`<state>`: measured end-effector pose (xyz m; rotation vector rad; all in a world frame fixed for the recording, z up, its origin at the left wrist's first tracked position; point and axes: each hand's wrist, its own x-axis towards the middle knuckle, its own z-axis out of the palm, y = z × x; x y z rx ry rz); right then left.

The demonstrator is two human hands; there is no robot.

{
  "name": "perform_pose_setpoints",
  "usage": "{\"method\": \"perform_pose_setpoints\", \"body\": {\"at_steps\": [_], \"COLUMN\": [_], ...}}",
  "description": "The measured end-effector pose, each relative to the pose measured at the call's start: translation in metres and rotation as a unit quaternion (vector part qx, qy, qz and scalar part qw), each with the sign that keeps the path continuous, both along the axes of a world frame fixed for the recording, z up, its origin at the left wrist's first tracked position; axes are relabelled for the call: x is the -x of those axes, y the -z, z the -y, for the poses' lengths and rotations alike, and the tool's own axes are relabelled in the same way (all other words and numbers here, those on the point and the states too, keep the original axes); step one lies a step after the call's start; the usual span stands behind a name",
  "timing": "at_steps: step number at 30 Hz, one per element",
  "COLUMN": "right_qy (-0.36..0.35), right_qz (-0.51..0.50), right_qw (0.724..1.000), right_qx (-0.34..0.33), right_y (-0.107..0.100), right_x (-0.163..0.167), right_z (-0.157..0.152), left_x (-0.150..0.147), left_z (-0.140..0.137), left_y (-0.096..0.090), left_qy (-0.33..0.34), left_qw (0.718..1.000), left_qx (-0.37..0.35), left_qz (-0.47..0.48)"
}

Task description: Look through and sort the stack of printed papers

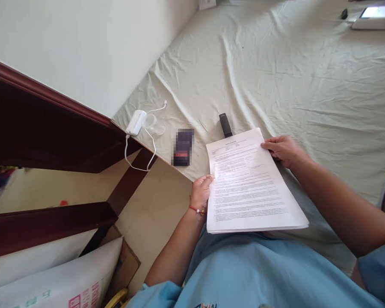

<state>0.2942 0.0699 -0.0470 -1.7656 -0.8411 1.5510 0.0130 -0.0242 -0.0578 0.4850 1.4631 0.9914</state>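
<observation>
Both hands are gripping a stack of printed pages (248, 184), one on each side edge. The left hand (201, 191) is pinching the left edge about midway along, thumb lying on top of the sheet, fingers curled underneath and hidden. The right hand (284, 149) is clamping the far right corner, thumb on top, fingers wrapping under the edge. The stack is several thin white sheets, flat and rectangular, covered in dense small black text, edges slightly fanned at the near right corner. It is sitting over the near left edge of the bed, just above the person's lap, tilted a little clockwise.

The bed sheet (308, 85) is pale green-grey cloth, matte and heavily creased. A black stapler (225, 125), narrow and boxy, is lying on the sheet just beyond the far edge of the pages, partly hidden by them. Left of it a dark rectangular item (182, 147) is blurred out. Further left a small white rounded device (135, 122) with a thin white cable is sitting at the bed corner, next to a clear plastic piece (154, 123). Dark glossy wooden rails (48, 124) are running along the left.

A red bead bracelet (196, 209) is circling the left wrist. Both forearms are reaching forward from light blue sleeves, elbows bent, the right arm angling in from the near right.
</observation>
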Motion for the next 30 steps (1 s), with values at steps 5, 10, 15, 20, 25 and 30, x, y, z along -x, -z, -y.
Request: {"method": "perform_pose_setpoints", "body": {"at_steps": [5,10,15,20,25,30], "right_qy": [-0.009,-0.034,-0.042,-0.063,-0.093,-0.108], "right_qz": [0.004,0.053,0.117,0.157,0.179,0.180], "right_qw": [1.000,0.998,0.991,0.984,0.976,0.974], "right_qx": [0.015,-0.009,-0.042,-0.063,-0.076,-0.082], "right_y": [-0.005,0.003,0.005,-0.010,-0.020,-0.015], "right_x": [0.001,0.000,0.000,0.006,0.009,0.012], "right_z": [-0.003,-0.014,-0.034,-0.046,-0.050,-0.055], "left_x": [-0.001,0.002,0.004,0.001,-0.007,-0.008], "left_z": [0.005,0.010,0.008,0.008,0.020,0.023], "left_y": [0.002,0.006,0.006,0.005,0.002,-0.001], "left_qy": [0.002,0.008,0.009,0.011,-0.016,-0.028], "left_qw": [1.000,1.000,1.000,0.999,0.999,0.997], "left_qx": [-0.004,0.001,0.002,-0.005,-0.009,-0.012], "left_qz": [-0.009,-0.020,-0.027,-0.038,-0.051,-0.066]}}
